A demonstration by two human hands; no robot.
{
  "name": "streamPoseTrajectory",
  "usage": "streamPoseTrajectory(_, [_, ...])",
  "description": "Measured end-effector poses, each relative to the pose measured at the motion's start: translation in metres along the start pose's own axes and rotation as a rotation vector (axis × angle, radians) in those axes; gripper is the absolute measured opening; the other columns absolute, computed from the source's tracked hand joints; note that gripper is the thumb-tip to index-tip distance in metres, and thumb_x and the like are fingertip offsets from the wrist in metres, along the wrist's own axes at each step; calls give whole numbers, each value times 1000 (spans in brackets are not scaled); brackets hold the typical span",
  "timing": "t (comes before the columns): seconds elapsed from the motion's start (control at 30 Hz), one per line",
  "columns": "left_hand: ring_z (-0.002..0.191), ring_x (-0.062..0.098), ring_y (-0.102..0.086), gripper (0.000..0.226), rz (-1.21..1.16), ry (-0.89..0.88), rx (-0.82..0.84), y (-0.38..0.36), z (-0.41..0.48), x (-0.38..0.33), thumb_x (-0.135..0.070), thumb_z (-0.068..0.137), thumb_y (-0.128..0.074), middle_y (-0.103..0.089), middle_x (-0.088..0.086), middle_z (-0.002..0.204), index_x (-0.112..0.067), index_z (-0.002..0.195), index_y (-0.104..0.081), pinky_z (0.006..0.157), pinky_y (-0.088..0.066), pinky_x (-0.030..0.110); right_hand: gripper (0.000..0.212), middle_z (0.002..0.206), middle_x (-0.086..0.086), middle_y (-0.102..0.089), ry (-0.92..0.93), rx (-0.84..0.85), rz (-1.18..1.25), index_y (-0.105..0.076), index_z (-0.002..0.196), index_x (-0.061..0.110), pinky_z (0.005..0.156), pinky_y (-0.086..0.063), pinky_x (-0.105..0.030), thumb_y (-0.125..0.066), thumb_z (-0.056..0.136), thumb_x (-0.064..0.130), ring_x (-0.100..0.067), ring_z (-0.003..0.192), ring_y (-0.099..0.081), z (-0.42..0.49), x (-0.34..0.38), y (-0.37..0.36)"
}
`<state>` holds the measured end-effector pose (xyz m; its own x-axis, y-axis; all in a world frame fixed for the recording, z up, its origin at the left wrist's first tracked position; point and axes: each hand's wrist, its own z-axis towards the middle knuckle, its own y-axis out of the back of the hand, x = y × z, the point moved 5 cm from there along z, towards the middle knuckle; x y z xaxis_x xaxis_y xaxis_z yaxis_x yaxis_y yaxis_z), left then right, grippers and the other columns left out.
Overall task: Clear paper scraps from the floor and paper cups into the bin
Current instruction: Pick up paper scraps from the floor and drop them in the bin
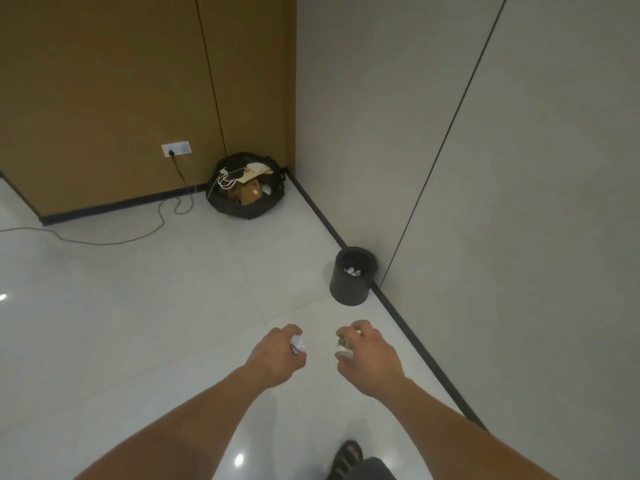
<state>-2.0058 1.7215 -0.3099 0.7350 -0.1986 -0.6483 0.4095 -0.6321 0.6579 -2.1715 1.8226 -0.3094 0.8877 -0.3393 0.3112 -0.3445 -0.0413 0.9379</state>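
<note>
Both arms reach forward over the pale tiled floor (138, 306), the hands held side by side with a small gap between them. The left hand (277, 355) has its grip closed around a crumpled white paper scrap (298, 344), which shows between the fingers. The right hand (370, 355) has its grip curled around a small pale object with a greenish mark (343, 348); it may be a crushed paper cup, but I cannot tell for sure.

The black bin (351, 285) stands upright on the floor, a little further away and to the right of the hands, just beside the dark skirting of the grey right wall (485, 168). White paper pieces (353, 270) lie inside it. The floor between the hands and the bin is open.

In the far corner, where the brown wall (104, 98) meets the grey one, a black rubbish bag (246, 202) sits full of cardboard and paper. To its left a wall socket (176, 148) holds a plug, and a thin cable (114, 241) runs loose across the far left floor. At the near edge, a foot in a dark sandal (348, 457) stands on the tiles, near the right wall.
</note>
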Motion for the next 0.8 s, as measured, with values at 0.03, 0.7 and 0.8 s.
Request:
streamPoseTrajectory(0.03, [108,23,-58,51,9,-13,17,3,19,-4,-28,84,-65,-57,5,121,-20,132,-49,93,-46,28,46,136,6,-37,-14,-7,8,-44,132,36,83,-47,-30,-51,87,40,-18,115,-47,17,-5,3])
streamPoseTrajectory(0.7, [107,17,-56,50,97,-115,140,94,381,-99,-26,85,-68,-51,2,113,-20,131,-49,95,-43,20,53,142,1,-35,-231,33,112,-41,140,31,90,-45,-28,-50,89,39,-23,117,-50,356,-123,68])
streamPoseTrajectory(0.8, [110,19,-56,50,116,-158,213,99,442,-103,-23,85,-68,-52,5,118,-20,131,-48,99,-43,25,56,143,2,-35,-312,46,116,-38,142,34,95,-44,-30,-52,88,40,-22,121,-45,393,-130,63])
